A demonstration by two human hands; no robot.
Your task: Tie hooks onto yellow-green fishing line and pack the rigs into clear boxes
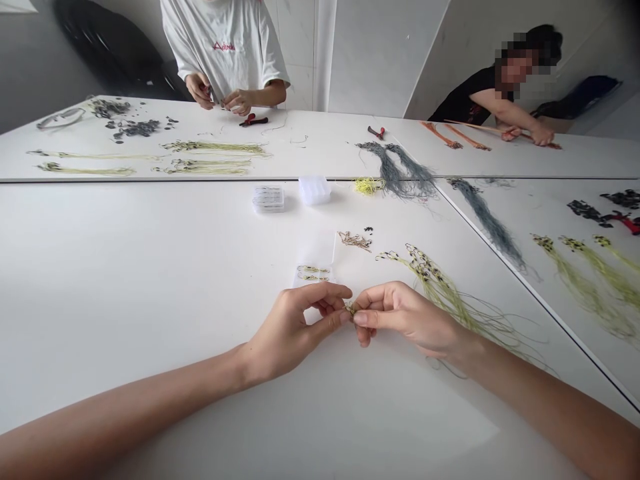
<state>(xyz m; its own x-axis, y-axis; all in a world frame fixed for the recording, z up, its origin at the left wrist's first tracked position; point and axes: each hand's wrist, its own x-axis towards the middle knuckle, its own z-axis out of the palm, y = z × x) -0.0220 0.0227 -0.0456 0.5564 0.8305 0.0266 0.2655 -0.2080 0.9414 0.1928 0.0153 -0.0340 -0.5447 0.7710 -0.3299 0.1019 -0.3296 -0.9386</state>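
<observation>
left hand (293,330) | right hand (405,317) | both in narrow pinch on small yellow-green cord tuft (351,307) | beside right: long yellow-green black-beaded cord bunch (440,293)

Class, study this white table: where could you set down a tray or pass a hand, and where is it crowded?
The widest bare patch of white table lies left of the person's left hand, below the small plastic boxes. Crowded: right of the right hand, around the yellow-green fishing lines.

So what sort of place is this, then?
Probably a small workshop for hand-tying fishing rigs: bundles of thin hooked lines lie on white tables, beside pliers and small plastic boxes, with a co-worker working opposite.
</observation>
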